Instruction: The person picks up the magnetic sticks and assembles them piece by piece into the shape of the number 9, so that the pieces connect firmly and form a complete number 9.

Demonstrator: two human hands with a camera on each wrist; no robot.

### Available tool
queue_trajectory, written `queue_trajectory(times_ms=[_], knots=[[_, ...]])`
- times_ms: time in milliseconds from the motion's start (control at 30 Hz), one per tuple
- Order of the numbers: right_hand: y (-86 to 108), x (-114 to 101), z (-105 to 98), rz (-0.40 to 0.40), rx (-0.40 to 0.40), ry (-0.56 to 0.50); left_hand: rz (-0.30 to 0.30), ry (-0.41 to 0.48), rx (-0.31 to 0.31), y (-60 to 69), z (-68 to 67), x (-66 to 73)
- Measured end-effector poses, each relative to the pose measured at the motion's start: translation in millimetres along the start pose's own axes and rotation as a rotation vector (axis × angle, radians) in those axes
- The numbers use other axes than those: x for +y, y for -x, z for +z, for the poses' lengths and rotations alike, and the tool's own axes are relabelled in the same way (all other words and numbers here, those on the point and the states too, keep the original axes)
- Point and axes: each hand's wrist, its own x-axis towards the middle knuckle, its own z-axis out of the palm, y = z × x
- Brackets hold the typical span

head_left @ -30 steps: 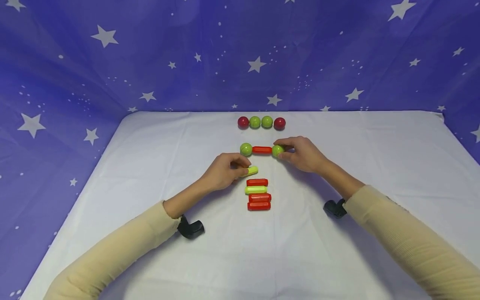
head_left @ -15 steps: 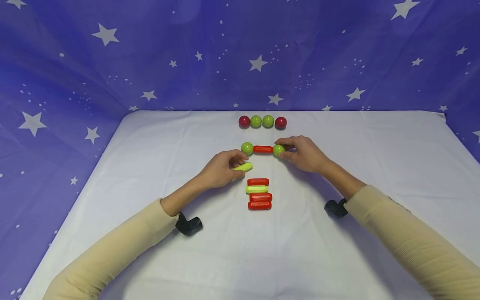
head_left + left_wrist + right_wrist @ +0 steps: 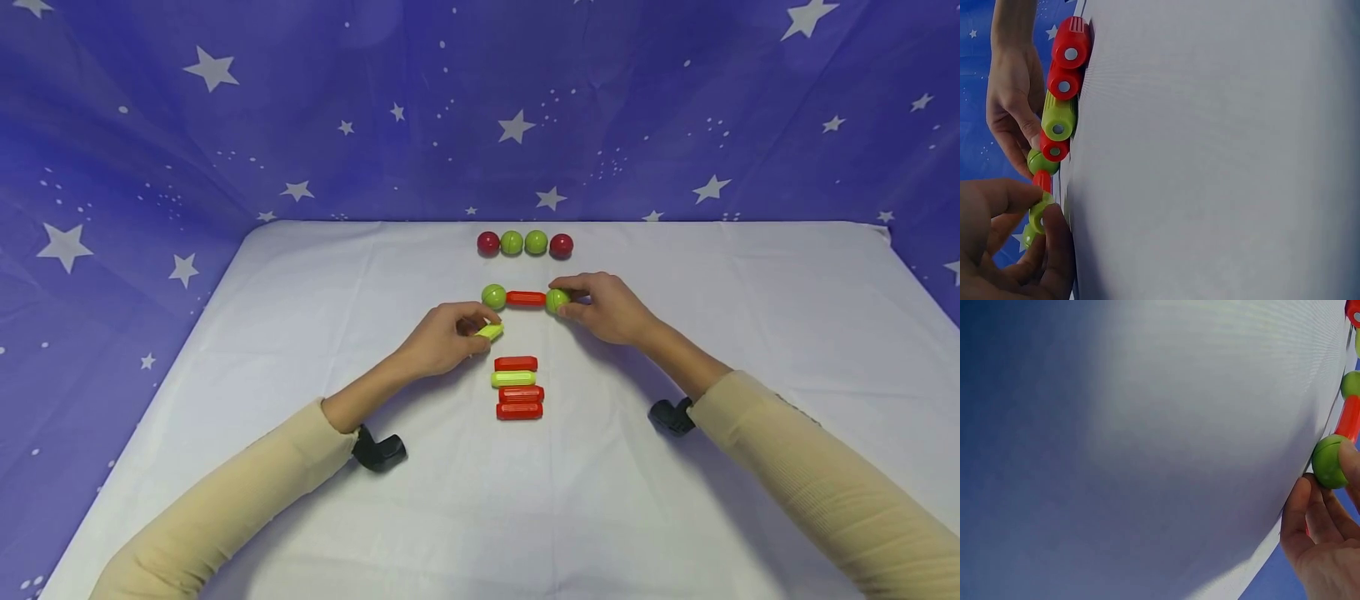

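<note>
My left hand [image 3: 444, 340] pinches a yellow-green stick [image 3: 491, 332] between thumb and fingers, just below the left green ball [image 3: 494, 297]. In the left wrist view the round end of that stick [image 3: 1037, 215] shows between the fingertips. A red stick [image 3: 526, 298] lies between two green balls, touching both. My right hand [image 3: 609, 308] grips the right green ball [image 3: 557, 301] with thumb and fingers; the right wrist view shows this ball [image 3: 1330, 462] against the thumb. Nearer the front lie a red stick [image 3: 516, 363], a yellow-green stick [image 3: 513, 379] and two more red sticks [image 3: 521, 394].
At the back of the white table [image 3: 315, 275] stands a row of balls: a red one [image 3: 488, 243], two green ones [image 3: 523, 242] and another red one [image 3: 561, 245]. Black wrist devices [image 3: 380, 451] hang beneath both sleeves. A blue starry cloth [image 3: 420, 75] rises behind.
The stick in my left hand has moved slightly left and back, and its angle in the fingers has turned. My right hand stays on the right green ball.
</note>
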Motion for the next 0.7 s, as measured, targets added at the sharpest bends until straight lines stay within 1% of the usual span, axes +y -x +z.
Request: queue_trajectory(times_ms=[400, 533, 600, 700], knots=[[1.4, -1.5, -0.2, 0.0, 0.006, -0.003, -0.062, 0.104, 0.018, -0.3, 1.6, 0.0], [1.5, -1.6, 0.1, 0.003, 0.003, 0.002, -0.073, 0.148, 0.017, 0.1, 2.2, 0.7], [1.5, -1.8, 0.3, 0.006, 0.003, 0.004, -0.081, 0.18, 0.014, 0.1, 2.3, 1.5], [0.6, -1.2, 0.6, 0.01, 0.003, 0.007, -0.114, 0.268, 0.011, -0.3, 2.2, 2.9]])
